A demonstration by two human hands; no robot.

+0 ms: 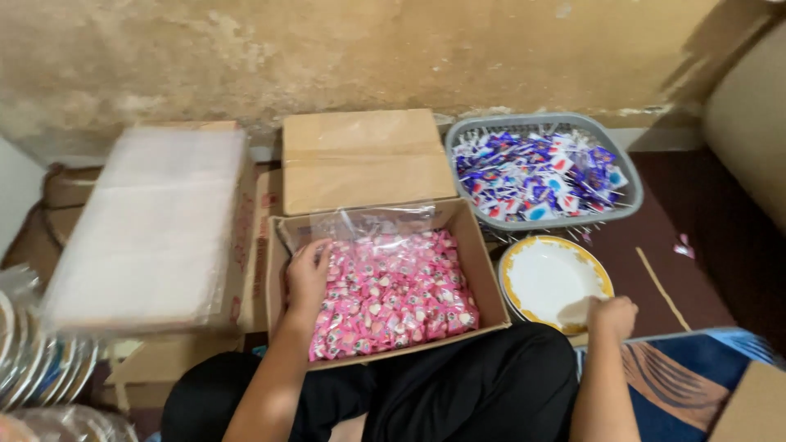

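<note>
Stained, peeling plaster runs along the back wall, and below it the floor is crowded with boxes and a dark mat.

From where I stand, the person sits low in black trousers, both forearms stretched forward. Their left hand reaches into an open cardboard box right in front of the knees, palm down, fingers curled loosely over the heap at the box's 9 o'clock side; whether they have pinched anything I cannot tell. Their right hand rests at the 5 o'clock rim of a white plate with a yellow border, fingers folded under into a loose fist, touching the rim rather than clearly gripping it.

That box is filled with small pink-wrapped candies, a clear plastic liner peeled back at its 12 o'clock edge. At 1 o'clock from the box sits a grey plastic basket piled with blue and white wrapped lollipops, sticks poking out. A closed cardboard carton stands at 12 o'clock, and a flat stack of clear plastic bags lies on another carton at 9 o'clock.
</note>
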